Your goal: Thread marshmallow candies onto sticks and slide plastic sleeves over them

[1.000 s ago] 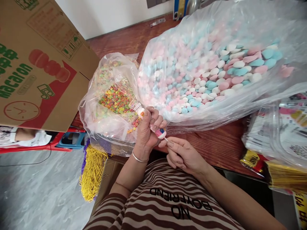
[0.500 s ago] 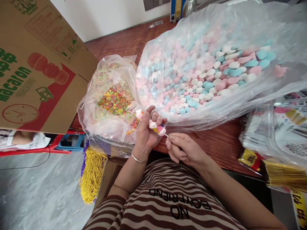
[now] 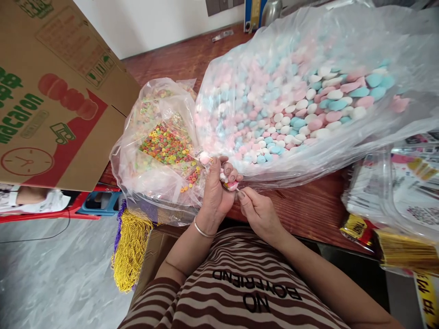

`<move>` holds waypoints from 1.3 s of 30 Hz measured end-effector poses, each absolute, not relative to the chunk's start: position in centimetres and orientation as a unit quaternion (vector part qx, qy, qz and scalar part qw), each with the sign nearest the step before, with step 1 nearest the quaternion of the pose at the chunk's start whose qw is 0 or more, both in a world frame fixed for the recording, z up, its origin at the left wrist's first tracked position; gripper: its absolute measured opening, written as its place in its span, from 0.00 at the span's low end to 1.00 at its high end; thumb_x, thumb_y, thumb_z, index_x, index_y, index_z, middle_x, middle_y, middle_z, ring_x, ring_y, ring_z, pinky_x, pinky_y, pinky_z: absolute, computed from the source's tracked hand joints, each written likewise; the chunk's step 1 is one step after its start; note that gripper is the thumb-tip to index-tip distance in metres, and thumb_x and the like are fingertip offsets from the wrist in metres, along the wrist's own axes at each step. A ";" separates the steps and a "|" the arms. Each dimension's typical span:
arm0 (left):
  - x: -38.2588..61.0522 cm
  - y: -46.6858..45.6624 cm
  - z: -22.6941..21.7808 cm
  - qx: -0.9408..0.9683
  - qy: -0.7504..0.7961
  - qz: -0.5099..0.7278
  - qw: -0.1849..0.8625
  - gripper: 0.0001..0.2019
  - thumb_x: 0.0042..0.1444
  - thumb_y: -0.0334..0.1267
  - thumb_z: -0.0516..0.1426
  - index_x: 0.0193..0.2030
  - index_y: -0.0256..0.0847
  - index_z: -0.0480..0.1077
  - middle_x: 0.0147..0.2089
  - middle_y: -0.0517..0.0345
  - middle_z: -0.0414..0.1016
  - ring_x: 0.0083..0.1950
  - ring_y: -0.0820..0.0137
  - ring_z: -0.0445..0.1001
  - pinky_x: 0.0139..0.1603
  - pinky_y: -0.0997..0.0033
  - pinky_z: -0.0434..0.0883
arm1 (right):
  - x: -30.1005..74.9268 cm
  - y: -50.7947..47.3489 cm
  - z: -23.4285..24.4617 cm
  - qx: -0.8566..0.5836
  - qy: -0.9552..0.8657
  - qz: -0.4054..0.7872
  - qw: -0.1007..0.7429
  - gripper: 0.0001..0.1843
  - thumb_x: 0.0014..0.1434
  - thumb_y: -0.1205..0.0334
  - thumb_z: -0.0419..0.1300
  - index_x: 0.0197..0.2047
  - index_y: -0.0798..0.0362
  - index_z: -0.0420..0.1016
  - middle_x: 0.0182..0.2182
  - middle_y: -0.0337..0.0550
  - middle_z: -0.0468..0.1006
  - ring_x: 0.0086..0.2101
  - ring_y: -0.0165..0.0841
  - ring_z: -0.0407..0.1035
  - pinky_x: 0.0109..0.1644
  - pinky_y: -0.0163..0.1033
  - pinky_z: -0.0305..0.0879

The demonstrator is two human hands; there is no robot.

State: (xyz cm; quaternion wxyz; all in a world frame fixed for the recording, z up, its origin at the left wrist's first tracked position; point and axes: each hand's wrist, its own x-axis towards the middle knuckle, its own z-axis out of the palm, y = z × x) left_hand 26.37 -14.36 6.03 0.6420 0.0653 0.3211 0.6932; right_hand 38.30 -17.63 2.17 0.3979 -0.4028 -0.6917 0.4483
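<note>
L hand: grip round wrapped candy; don't crush.
R hand: grip pinching stick; keep aligned w/ candy.

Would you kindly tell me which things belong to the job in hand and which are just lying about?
Belonging:
pink-and-white bundle, in the left hand
thin stick, pinched by the right hand
perhaps the bag of rings and bag of pastel pieces

Apparently lying about:
cardboard box
gold beads
</note>
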 end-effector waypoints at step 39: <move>24.6 -17.3 5.9 0.373 0.562 0.550 0.493 0.07 0.53 0.40 0.65 0.29 0.40 0.75 0.27 0.62 0.72 0.30 0.73 0.68 0.37 0.74 0.67 | 39.3 -17.4 1.7 -0.457 -0.694 0.301 0.468 0.11 0.72 0.60 0.52 0.39 0.50 0.72 0.26 0.36 0.73 0.24 0.29 0.66 0.31 0.34 0.61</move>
